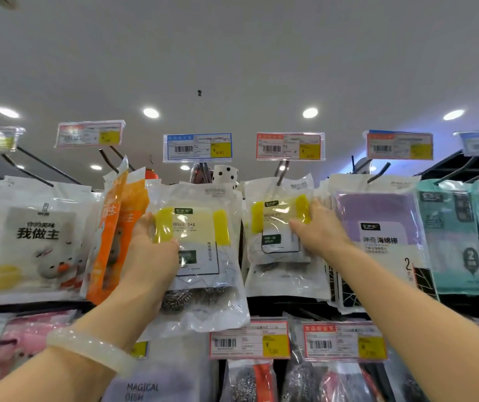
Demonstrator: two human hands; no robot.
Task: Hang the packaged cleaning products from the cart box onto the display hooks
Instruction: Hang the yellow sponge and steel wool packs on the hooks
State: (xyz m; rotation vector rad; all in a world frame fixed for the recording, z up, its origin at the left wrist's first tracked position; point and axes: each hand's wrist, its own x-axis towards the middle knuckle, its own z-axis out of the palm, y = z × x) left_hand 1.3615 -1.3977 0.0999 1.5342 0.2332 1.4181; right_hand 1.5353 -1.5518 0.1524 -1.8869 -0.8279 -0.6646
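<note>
My left hand [152, 250] grips a clear packet with a yellow sponge and steel scourers [203, 256] by its left edge, thumb on the front, held up under the blue-framed price tag [197, 147]. The hook behind that tag is hidden by the packet's top. My right hand [319, 230] holds the right edge of a matching yellow-sponge packet [279, 236] that hangs on the hook [282, 173] under the red-framed tag; its fingers reach behind the packet, thumb on the front. The cart box is out of view.
Orange packets [116, 227] and white packets with a cartoon print [29, 242] hang to the left. Purple sponge packets [377, 233] and teal packets [453, 236] hang to the right. A lower row of hooks carries price tags [250, 339] and more scourer packets [250, 381].
</note>
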